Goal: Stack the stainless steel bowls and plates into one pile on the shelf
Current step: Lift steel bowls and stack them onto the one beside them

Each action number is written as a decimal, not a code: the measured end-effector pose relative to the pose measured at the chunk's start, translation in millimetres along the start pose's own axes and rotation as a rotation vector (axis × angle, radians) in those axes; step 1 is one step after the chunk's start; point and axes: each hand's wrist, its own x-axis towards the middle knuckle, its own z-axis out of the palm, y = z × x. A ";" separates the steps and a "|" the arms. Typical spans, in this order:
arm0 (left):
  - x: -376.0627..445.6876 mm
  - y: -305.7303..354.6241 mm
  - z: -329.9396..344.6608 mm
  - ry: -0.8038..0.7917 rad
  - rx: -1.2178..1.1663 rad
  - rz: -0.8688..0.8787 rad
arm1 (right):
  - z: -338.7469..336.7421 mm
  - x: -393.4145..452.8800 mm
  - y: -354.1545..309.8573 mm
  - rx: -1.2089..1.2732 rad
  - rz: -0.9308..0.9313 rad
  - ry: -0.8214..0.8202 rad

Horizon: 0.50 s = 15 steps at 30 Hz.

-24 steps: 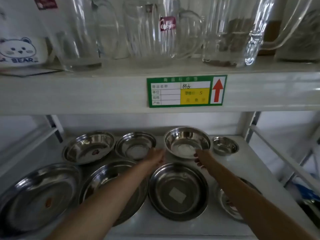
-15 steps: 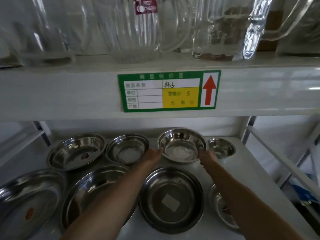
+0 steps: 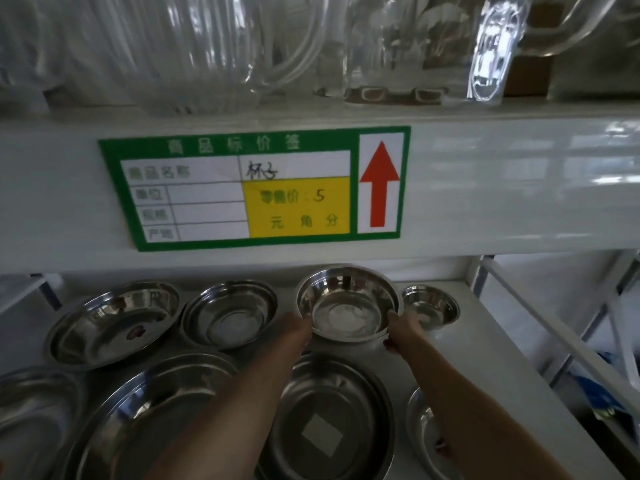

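A deep steel bowl (image 3: 346, 303) at the back of the white shelf (image 3: 491, 348) is gripped on both sides and tilts toward me. My left hand (image 3: 298, 329) holds its left rim, my right hand (image 3: 401, 332) its right rim. Around it lie several more steel pieces: a small bowl (image 3: 431, 306) to its right, a medium bowl (image 3: 230, 311) and a wider bowl (image 3: 114, 322) to its left. Nearer to me sit a plate with a white sticker (image 3: 332, 420), a large plate (image 3: 145, 420) partly under my left arm, a far-left plate (image 3: 31, 410) and a dish (image 3: 427, 434) under my right arm.
The upper shelf's front beam (image 3: 519, 188) hangs low over the bowls and carries a green price label (image 3: 256, 188). Glass pitchers (image 3: 398, 46) stand on it. A white rail (image 3: 554, 334) runs along the shelf's right side.
The view has moved closer to the shelf. Both hands have closed on the deep bowl's rims, and the bowl now tips toward me.
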 end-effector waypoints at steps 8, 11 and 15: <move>-12.4 8.9 -0.9 0.000 -0.135 -0.072 | 4.6 2.3 6.9 0.216 0.020 -0.032; -15.2 10.7 -2.5 -0.030 -0.233 -0.106 | 4.3 0.5 7.6 0.297 0.021 -0.030; -20.5 14.4 -3.1 -0.026 -0.306 -0.074 | 3.7 0.2 7.3 0.322 0.012 -0.022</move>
